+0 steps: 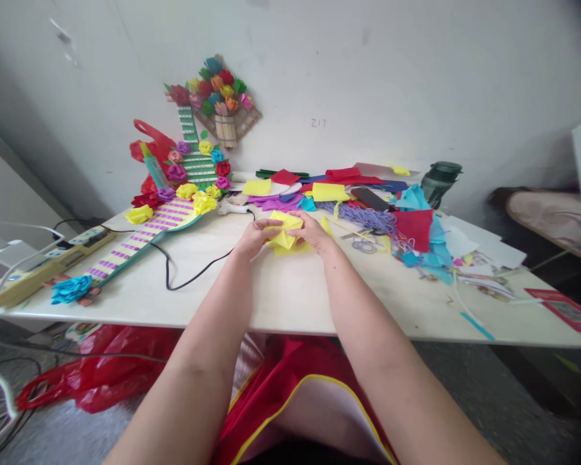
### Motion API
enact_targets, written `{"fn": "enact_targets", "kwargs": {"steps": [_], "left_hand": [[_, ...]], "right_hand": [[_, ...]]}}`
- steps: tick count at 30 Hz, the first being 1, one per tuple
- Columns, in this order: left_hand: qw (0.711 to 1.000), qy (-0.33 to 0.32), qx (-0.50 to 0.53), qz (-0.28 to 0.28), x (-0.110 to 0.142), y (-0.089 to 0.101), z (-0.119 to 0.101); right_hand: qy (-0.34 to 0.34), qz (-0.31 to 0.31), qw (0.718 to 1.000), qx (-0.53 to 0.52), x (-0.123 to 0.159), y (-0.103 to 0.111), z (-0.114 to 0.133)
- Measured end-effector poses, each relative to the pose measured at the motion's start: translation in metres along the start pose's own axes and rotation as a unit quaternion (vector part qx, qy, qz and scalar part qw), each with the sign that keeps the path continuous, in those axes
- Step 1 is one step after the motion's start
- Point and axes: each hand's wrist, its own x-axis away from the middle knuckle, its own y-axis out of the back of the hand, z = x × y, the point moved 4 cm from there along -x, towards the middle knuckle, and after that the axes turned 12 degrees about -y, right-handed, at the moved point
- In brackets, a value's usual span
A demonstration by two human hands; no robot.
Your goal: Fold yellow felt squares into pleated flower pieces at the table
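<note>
Between both hands is a piece of folded yellow paper [285,231], raised a little off the white table. My left hand [259,236] pinches its left side, and my right hand [314,232] grips its right side with bent fingers. More yellow paper [293,250] shows just under the hands. A white glue gun [234,207] lies to the left behind my left hand, its black cord running over the table. Beyond the hands are yellow sheets [330,192] on a pile of coloured paper.
To the left lies a guitar-shaped craft [140,239] with paper flowers; another [198,165] leans on the wall. A power strip [53,265] sits at the left edge. On the right are purple yarn [363,216], a phone [370,199], scraps and a dark bottle [438,184].
</note>
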Motion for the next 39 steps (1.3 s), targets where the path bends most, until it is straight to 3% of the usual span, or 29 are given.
{"fn": "enact_targets", "kwargs": {"steps": [24,30,39], "left_hand": [[0.999,0.007,0.028,0.042,-0.0017,-0.0009,0.0025],[1.0,0.004,0.002,0.027,0.0002,-0.0012,0.0008],[1.0,-0.015,-0.004,-0.009,-0.0026,0.0047,0.0038]], "right_hand": [[-0.022,-0.03,0.999,0.006,0.0023,-0.0028,-0.0009],[-0.004,-0.048,0.999,0.002,-0.0001,-0.0015,-0.0022],[0.002,-0.01,1.0,-0.02,0.0012,-0.0007,0.0014]]}}
